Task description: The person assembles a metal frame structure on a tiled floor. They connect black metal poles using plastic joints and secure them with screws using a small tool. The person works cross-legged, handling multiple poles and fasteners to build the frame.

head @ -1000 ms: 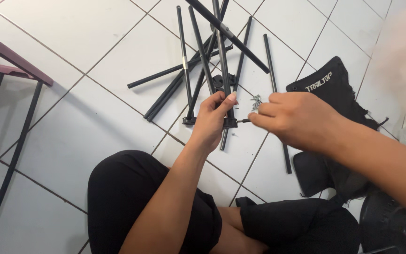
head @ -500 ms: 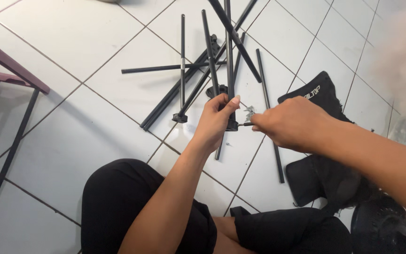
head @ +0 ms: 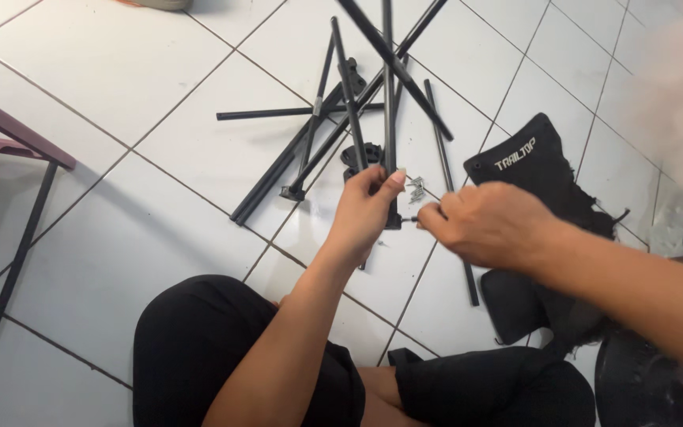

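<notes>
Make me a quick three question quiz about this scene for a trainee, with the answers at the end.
1. True or false: the left hand grips an upright black rod of the rod assembly.
2. What lies on the tiled floor right of the rods: A) a black fabric piece, B) a red bucket, C) a wooden board?
3. What does the right hand pinch at its fingertips?

Key
1. True.
2. A, the black fabric piece.
3. A small metal part, held against the rod's lower end; its exact kind is too small to tell.
</notes>
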